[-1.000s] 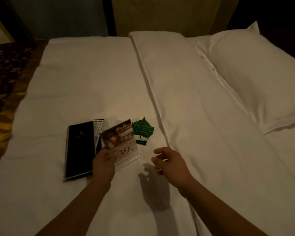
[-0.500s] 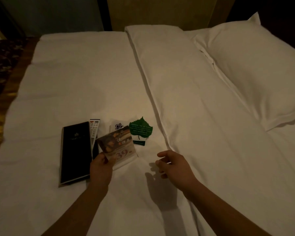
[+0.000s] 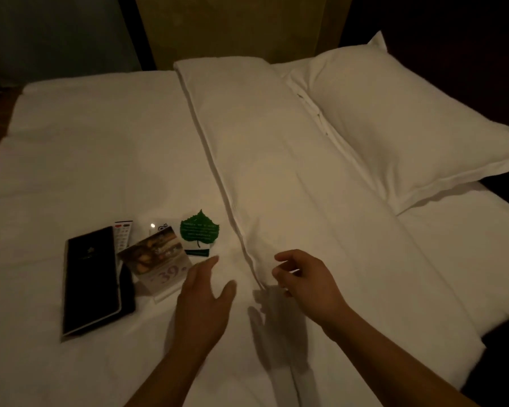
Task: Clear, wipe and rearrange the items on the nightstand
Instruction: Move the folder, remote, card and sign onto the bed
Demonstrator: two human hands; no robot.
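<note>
Both hands are over the white bed (image 3: 100, 160) and hold nothing. The left hand (image 3: 202, 304) is flat, its fingers spread out, just beside the picture card (image 3: 159, 262) with "39" on it. I cannot tell if it touches the sheet. The right hand (image 3: 306, 280) is loosely curled, fingers apart, near the fold of the blanket (image 3: 276, 171). The card lies on the bed, and its left edge overlaps the black folder (image 3: 90, 277). Behind it are a remote (image 3: 123, 235) and a green leaf card (image 3: 199, 229). Far back on the right sits a big pillow (image 3: 400, 127).
</note>
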